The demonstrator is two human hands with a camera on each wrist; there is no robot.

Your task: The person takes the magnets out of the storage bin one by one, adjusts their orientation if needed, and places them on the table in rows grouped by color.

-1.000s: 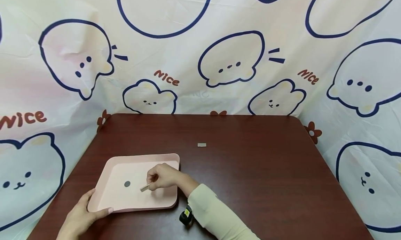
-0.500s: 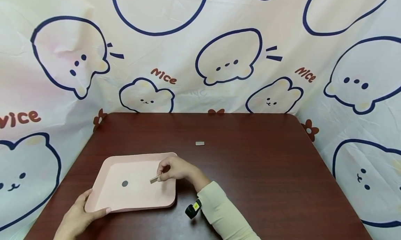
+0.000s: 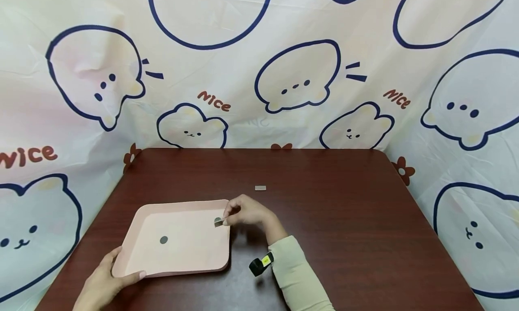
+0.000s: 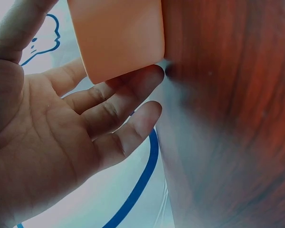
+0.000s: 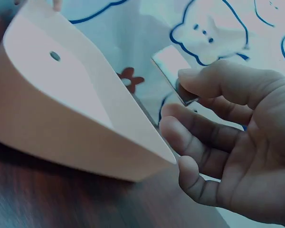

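Note:
My left hand [image 3: 101, 281] grips the near left corner of a pale pink tray [image 3: 186, 271], thumb along the front rim. In the left wrist view its fingers [image 4: 147, 80] lie against the corner's outside. Over the tray's right rim, my right hand [image 3: 249, 214] pinches a small flat silvery rectangular block [image 5: 168, 69] between thumb and fingers. The block sticks out to the left of the fingertips. A small dark round disc [image 3: 217, 220] shows right by the block. Another dark disc [image 3: 164, 240] lies in the tray, left of its middle.
A second small rectangular block [image 3: 260, 188] lies on the brown table [image 3: 344, 221], beyond the tray to the right. A black device with a yellow mark [image 3: 261, 263] is on the right wrist. Cloth with cartoon bears [image 3: 300, 85] hangs behind the table and at both sides.
My right hand has moved right and away from me, carrying the block from over the tray's middle to its right rim. The left hand keeps its grip on the tray corner.

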